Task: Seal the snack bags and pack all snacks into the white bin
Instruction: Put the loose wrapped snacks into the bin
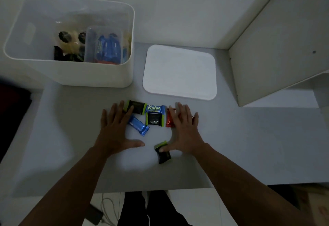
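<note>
Several small wrapped snacks lie on the grey table between my hands. My left hand (115, 127) lies flat with spread fingers, its fingertips on a black-and-green snack (138, 107) and beside a blue snack (139, 127). A blue Kalpa snack (155, 108) sits above another black-and-green one (154, 118). My right hand (185, 129) is flat too, fingers over a red snack (169, 121), thumb touching a black-and-green snack (162, 153). The white bin (80, 76) stands at the back left and holds bagged snacks and a clear box of blue snacks (105, 47).
The bin's white lid (179, 72) lies flat to the right of the bin. A white shelf panel (277, 51) rises at the right. The table's front edge runs just below my forearms, with my legs and a cable on the floor beneath.
</note>
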`<state>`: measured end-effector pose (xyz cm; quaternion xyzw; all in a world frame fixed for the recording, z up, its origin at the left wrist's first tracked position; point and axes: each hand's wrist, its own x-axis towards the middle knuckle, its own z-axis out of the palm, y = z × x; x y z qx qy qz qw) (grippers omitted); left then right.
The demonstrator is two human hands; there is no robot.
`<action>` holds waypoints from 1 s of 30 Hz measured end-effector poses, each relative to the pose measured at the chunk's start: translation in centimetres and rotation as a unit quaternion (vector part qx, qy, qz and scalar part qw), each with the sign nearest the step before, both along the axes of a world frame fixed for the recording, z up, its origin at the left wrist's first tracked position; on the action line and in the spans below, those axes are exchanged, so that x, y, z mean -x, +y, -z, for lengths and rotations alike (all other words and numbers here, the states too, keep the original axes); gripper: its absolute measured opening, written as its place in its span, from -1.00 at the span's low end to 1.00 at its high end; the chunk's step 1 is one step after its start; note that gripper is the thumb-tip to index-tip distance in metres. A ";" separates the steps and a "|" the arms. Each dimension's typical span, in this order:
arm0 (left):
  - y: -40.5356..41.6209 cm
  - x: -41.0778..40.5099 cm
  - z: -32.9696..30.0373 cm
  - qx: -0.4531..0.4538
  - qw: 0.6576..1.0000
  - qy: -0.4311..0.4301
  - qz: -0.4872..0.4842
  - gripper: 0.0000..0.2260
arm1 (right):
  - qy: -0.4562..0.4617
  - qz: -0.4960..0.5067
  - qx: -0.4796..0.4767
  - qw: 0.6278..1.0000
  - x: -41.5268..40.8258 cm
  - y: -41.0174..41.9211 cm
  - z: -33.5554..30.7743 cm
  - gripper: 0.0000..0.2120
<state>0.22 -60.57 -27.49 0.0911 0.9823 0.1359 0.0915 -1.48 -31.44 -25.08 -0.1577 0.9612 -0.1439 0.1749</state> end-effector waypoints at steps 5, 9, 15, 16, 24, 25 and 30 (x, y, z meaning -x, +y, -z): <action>1.2 1.1 0.3 0.006 0.998 0.032 0.048 0.25 | 0.021 -0.065 -0.025 0.997 -2.2 -1.6 0.8 0.43; 2.1 2.3 0.5 -0.005 0.995 0.068 0.068 0.00 | 0.058 -0.023 0.007 0.998 -2.8 -2.8 1.6 0.21; 3.0 3.0 1.8 -0.018 0.990 0.133 0.049 -0.35 | 0.097 0.062 0.096 0.989 -1.1 -1.8 2.3 -0.34; 3.0 3.0 1.9 -0.019 0.988 0.145 0.048 -0.37 | 0.109 0.072 0.100 0.986 -1.0 -1.5 2.4 -0.38; 3.2 3.2 2.2 0.046 0.979 0.174 0.091 -0.40 | 0.116 -0.022 0.005 0.993 -1.9 -1.6 2.8 0.03; 3.2 3.2 2.3 0.042 0.979 0.175 0.091 -0.42 | 0.137 -0.010 0.012 0.990 -1.8 -1.7 3.2 -0.10; 3.2 3.1 2.6 0.019 0.977 0.192 0.089 -0.57 | 0.240 0.029 0.044 0.969 -0.8 -1.8 3.8 -0.66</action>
